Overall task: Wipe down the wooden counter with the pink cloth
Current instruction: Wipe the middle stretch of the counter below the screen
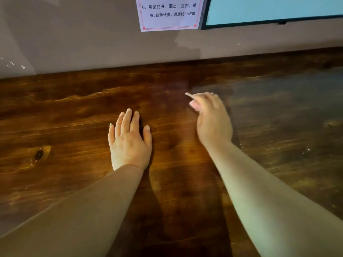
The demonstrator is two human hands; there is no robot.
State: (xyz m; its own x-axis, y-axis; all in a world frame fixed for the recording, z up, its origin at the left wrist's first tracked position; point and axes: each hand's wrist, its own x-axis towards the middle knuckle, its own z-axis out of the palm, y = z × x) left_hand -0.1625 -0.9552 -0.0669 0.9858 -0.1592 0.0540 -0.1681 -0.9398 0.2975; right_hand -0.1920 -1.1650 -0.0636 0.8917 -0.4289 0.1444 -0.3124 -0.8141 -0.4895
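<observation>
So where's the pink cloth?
In the head view only a small pink bit of the cloth shows, sticking out of the right hand, right of the left hand lying flat on the counter.

head | looks forward-down | close over counter [74,112] | single view

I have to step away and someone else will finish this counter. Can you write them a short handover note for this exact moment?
Left hand: flat on the wooden counter, fingers straight, holding nothing.
Right hand: blurred, fingers curled; a small pale bit pokes out past them. Whether that is the pink cloth cannot be told; no cloth shows elsewhere.
Done: cannot be judged; the counter's right part looks duller and greyer.
Left: confirm the cloth, then wipe the whole counter.
</observation>
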